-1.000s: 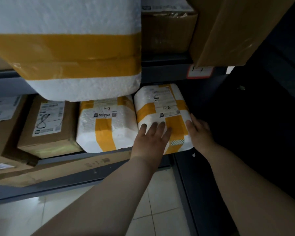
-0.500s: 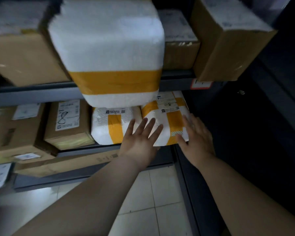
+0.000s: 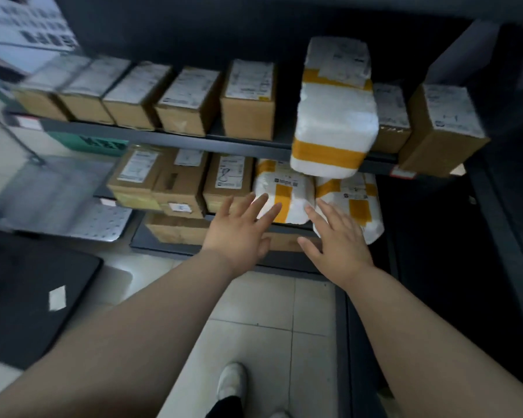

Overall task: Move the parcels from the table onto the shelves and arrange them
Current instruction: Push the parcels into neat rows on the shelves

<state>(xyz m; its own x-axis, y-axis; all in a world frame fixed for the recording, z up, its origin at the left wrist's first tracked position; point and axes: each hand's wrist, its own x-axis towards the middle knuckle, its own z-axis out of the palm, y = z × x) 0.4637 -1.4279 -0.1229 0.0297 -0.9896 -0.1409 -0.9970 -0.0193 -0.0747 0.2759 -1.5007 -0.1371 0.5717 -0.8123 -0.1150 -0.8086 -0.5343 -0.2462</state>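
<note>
Hands: left hand (image 3: pixel 242 233), right hand (image 3: pixel 335 239) spread before foam parcels (image 3: pixel 284 197).

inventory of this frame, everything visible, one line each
shelving: one unit, dark grey, three levels seen
upper boxes: seven, brown, row on upper level
big foam parcel: one, white with yellow tape, upper level, overhanging the edge
middle boxes: three, brown, middle level, left
small foam parcels: two, white with yellow tape, middle level, right
flat box: one, brown, lowest level
shoe: one, white, on tiled floor
left hand: one, open, before left small parcel
right hand: one, open, before right small parcel
</note>
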